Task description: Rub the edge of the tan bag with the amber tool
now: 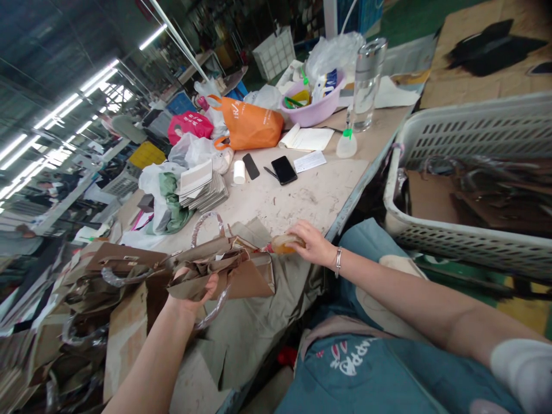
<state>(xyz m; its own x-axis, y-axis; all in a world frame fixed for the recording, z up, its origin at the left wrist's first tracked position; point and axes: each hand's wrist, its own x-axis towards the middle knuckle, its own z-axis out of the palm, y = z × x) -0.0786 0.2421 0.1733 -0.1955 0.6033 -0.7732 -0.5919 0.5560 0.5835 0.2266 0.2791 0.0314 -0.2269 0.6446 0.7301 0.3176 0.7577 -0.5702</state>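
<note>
The left hand (195, 299) grasps a handbag's (249, 280) bunched lining (202, 276), the right hand (309, 244) an amber bottle (283, 244); between them, handles (221, 303) (plastic-wrapped) seem attached, lining unfinished.

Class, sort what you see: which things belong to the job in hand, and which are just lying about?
Job in hand:
brown bag, held in the left hand
amber item, held in the right hand
bag pile, probably

Lying about, it seems:
black phone
orange bag
purple basin
clear flask
</note>
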